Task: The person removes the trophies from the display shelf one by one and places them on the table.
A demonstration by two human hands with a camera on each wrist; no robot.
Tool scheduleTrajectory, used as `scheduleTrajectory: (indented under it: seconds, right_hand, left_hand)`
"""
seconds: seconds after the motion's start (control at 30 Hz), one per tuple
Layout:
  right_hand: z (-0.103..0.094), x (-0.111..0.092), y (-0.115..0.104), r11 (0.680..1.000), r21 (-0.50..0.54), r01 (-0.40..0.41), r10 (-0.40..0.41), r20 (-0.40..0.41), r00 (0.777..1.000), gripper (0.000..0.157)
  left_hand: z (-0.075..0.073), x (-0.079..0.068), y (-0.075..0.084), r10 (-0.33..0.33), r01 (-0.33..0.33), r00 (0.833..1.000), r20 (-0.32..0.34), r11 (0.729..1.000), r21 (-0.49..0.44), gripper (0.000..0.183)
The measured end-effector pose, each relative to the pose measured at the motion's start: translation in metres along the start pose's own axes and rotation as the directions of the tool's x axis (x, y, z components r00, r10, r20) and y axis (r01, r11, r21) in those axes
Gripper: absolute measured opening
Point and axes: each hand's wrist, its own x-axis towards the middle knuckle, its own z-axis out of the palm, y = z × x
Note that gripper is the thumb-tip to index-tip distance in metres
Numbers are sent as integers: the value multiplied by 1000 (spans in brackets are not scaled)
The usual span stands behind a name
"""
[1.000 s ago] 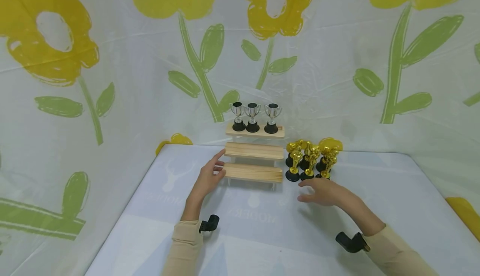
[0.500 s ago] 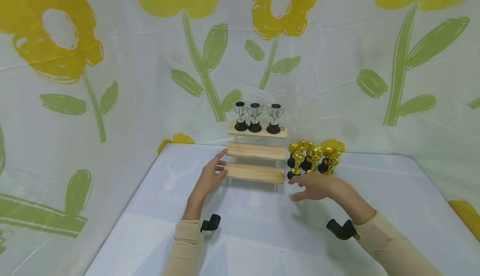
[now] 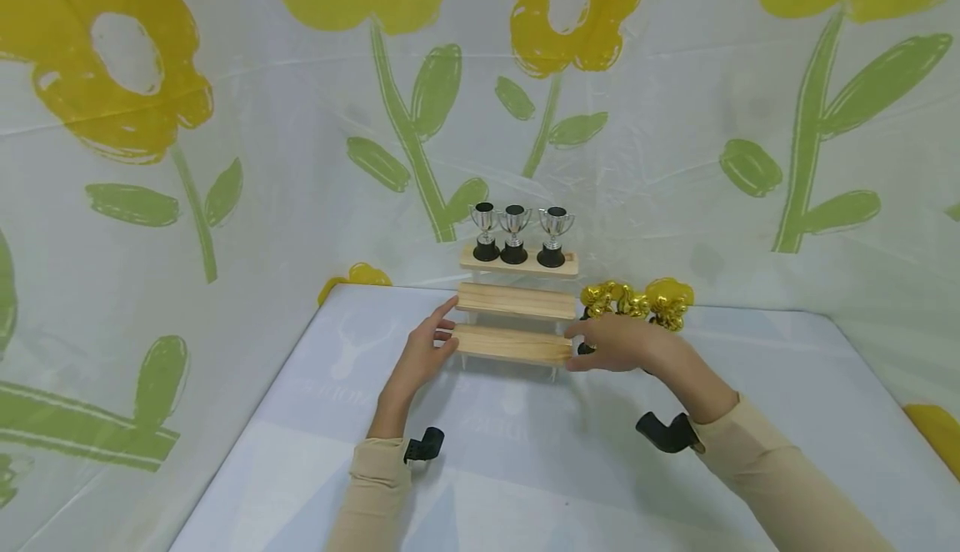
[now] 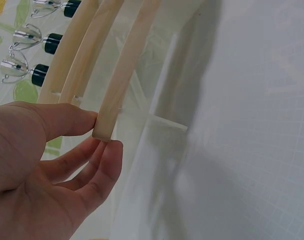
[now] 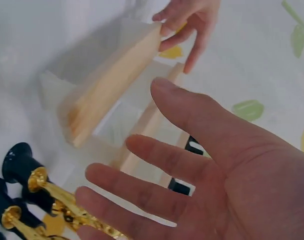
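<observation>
A three-tier display stand with pale wooden shelves (image 3: pixel 513 345) and clear supports stands toward the back of the table. My left hand (image 3: pixel 422 360) holds its left side; in the left wrist view, thumb and fingertips pinch the end of the lowest shelf (image 4: pixel 117 95). Beside the stand's right end is my right hand (image 3: pixel 618 343), fingers spread and straight in the right wrist view, holding nothing. Whether it touches the stand cannot be told. Three silver trophy cups (image 3: pixel 513 220) with black bases stand on the top shelf. The two lower shelves are bare.
Several gold figure trophies (image 3: pixel 633 302) with black bases stand right of the stand, partly hidden behind my right hand. A pale printed cloth covers the table (image 3: pixel 495 485). Flower-patterned fabric (image 3: pixel 660 160) hangs behind and to the left.
My right hand has moved left and away from me, from in front of the gold trophies to the stand's right end. My left hand keeps its place on the stand.
</observation>
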Motion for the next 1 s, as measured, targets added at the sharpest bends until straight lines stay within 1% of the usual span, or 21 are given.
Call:
scheduleTrajectory:
  seconds: [0.2, 0.27, 0.37, 0.5, 0.53, 0.6, 0.73, 0.77, 0.83, 1.0]
  right_hand:
    - [-15, 6, -4, 1000, -22, 5, -6, -60, 998, 54]
    - [-20, 7, -6, 1000, -23, -11, 10, -78, 997, 54]
    - [-27, 10, -7, 998, -30, -63, 59, -106, 993, 56]
    - [-36, 14, -9, 994, -30, -101, 95, -164, 982, 55]
    - [-38, 16, -9, 994, -25, -107, 101, -180, 979, 54]
    - [-40, 20, -8, 992, 4, -127, 125, -206, 970, 53]
    - [-45, 27, -4, 983, 102, -155, 177, -251, 952, 54]
    - [-45, 29, -2, 980, 128, -153, 182, -263, 947, 55]
    - [-46, 33, 2, 975, 176, -136, 184, -294, 938, 56]
    - [-46, 43, 12, 961, 257, -101, 195, -371, 908, 55]
  left_hand:
    - [0, 0, 1, -23, 23, 1000, 4, 1000, 5, 70]
    - [0, 0, 1, -18, 18, 1000, 5, 1000, 9, 70]
    - [0, 0, 0, -20, 20, 1000, 8, 1000, 10, 70]
    - [0, 0, 2, -24, 24, 1000, 9, 1000, 11, 71]
    - [0, 0, 2, -15, 15, 1000, 6, 1000, 13, 70]
    - [-1, 0, 2, -13, 13, 1000, 5, 1000, 11, 70]
    - [0, 0, 2, -4, 4, 1000, 5, 1000, 9, 70]
    - [0, 0, 2, -13, 13, 1000, 7, 1000, 4, 70]
    - [0, 0, 2, -3, 3, 1000, 4, 1000, 3, 69]
    - [0, 0, 1, -2, 2, 1000, -2, 1000, 0, 70]
